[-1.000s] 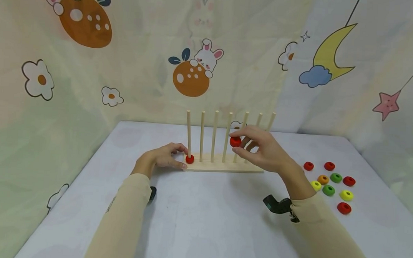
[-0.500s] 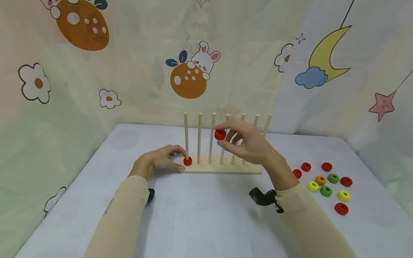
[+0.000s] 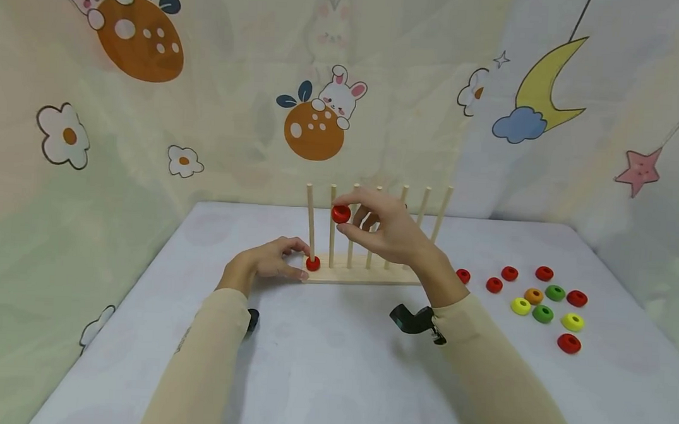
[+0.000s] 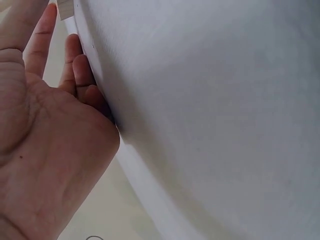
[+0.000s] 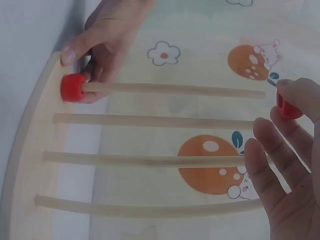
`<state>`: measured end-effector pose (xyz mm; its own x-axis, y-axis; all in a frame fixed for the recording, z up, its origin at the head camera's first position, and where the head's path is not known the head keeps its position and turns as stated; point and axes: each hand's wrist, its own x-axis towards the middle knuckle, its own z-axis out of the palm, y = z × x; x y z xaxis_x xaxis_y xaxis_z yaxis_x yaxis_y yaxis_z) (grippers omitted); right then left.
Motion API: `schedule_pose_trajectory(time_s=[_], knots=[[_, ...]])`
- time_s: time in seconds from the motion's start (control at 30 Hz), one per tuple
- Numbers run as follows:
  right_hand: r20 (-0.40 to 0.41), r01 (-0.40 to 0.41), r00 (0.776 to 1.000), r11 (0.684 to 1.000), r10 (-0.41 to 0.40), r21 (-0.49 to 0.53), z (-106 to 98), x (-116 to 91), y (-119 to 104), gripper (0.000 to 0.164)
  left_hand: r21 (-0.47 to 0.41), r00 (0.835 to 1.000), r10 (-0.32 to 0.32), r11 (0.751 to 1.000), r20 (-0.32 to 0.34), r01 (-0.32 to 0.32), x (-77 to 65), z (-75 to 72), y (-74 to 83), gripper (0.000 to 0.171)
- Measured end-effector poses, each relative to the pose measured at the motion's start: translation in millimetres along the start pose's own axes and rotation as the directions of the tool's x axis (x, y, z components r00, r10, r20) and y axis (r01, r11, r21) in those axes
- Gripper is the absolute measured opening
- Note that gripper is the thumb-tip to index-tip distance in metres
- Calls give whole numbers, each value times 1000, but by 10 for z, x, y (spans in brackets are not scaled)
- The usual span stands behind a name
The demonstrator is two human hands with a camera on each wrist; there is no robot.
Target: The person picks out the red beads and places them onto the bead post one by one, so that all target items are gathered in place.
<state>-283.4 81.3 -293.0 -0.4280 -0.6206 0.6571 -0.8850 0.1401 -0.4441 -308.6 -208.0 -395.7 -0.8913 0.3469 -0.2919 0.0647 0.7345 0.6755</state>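
Observation:
In the head view, a wooden peg rack (image 3: 365, 276) with a row of upright pegs stands on the table. One red bead (image 3: 313, 263) sits at the foot of its leftmost peg. My left hand (image 3: 269, 257) holds the left end of the base, thumb at the front edge and fingers behind. Thumb and index finger of my right hand (image 3: 387, 227) pinch another red bead (image 3: 341, 214) near the top of the second peg. The right wrist view shows this held bead (image 5: 287, 106) apart from the leftmost peg's tip. My right hand hides parts of several pegs.
To the right of the rack, several loose beads lie on the white table (image 3: 321, 363): red (image 3: 569, 343), green (image 3: 542, 314), yellow (image 3: 572, 321) and one orange (image 3: 534, 296). A patterned cloth (image 3: 236, 106) hangs behind the table.
My right hand has carried the pinched red bead leftward and slightly up, from around the middle pegs to near the second peg. My left hand has stayed at the rack's left end.

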Motion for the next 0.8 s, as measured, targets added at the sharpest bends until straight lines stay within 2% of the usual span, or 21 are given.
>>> schedule_pose_trajectory(time_s=[0.23, 0.5, 0.8], knots=[[-29, 4, 1000, 1000, -4, -1, 57, 74, 11, 36, 1, 1000, -19, 1000, -2, 19, -4, 7, 23, 49], [-56, -10, 998, 1000, 11, 10, 183, 225, -83, 37, 9, 998, -56, 998, 0, 56, -19, 18, -3, 50], [-72, -61, 996, 997, 58, -39, 235, 412, -118, 37, 34, 999, -37, 999, -2, 37, -14, -2, 22, 49]])
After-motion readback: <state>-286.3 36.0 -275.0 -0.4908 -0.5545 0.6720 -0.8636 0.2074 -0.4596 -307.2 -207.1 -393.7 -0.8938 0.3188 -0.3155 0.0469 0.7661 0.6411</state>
